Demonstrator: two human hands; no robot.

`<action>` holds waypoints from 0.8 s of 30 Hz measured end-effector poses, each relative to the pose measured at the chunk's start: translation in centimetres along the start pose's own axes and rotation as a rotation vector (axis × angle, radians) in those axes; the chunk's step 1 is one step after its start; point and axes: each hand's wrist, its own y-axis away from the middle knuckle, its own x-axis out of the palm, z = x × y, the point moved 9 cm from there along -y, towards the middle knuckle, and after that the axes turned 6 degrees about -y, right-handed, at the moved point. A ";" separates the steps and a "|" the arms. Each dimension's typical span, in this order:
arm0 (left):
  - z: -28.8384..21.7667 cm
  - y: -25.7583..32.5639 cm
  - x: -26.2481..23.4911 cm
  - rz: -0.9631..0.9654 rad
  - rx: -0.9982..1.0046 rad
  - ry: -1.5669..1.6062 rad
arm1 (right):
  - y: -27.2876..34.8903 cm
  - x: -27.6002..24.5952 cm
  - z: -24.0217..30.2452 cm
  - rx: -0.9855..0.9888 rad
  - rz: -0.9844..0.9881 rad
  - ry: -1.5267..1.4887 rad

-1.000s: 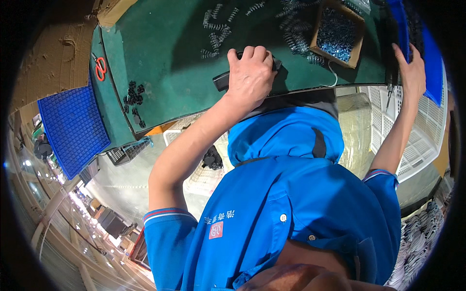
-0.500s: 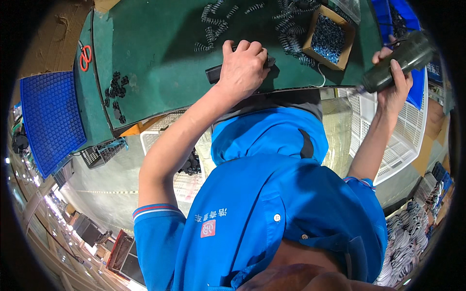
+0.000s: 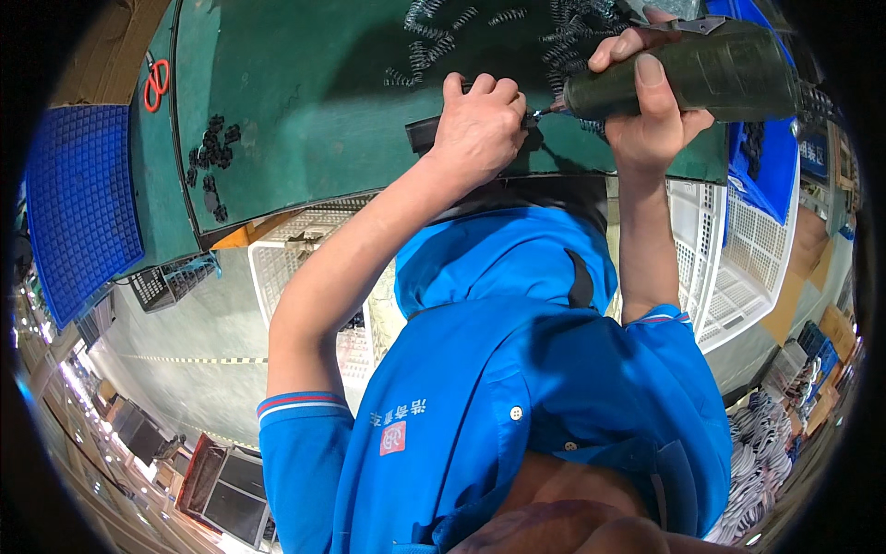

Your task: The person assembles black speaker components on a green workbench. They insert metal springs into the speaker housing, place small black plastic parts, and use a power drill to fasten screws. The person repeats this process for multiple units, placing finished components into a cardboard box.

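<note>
We see a dark olive-green cylindrical power driver (image 3: 706,78) within our right fingers (image 3: 651,72), a black oblong part (image 3: 422,136) under our left fingers (image 3: 504,90), a flat green counter (image 3: 295,148) beneath both, and, well left of them, a blue grid-patterned plastic panel (image 3: 83,203).

A green tabletop (image 3: 277,138) spreads under and left of the left hand's fingers (image 3: 506,90). Lower and left of them lies pale floor (image 3: 208,319) with a striped line (image 3: 185,359); bright lights (image 3: 72,377) shine farther left.
</note>
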 end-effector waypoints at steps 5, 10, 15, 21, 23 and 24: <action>0.1 -0.1 0.6 0.133 -0.037 -0.013 | 0.0 1.3 0.1 0.001 0.030 -0.041; 0.0 -0.2 0.4 0.120 -0.031 -0.024 | -0.4 -0.1 -1.2 -0.094 0.226 -0.030; 0.0 -0.1 0.3 0.125 -0.034 -0.021 | 0.1 0.8 -1.3 -0.087 0.315 -0.016; -0.1 0.1 0.1 -0.005 -0.021 0.010 | 2.3 2.7 -1.6 -0.091 0.452 0.084; 0.1 0.2 0.1 -0.014 -0.016 0.000 | 2.7 2.7 -1.9 -0.097 0.477 0.125; 0.0 0.3 0.1 -0.021 -0.013 -0.011 | 2.9 2.8 -2.1 -0.064 0.496 0.150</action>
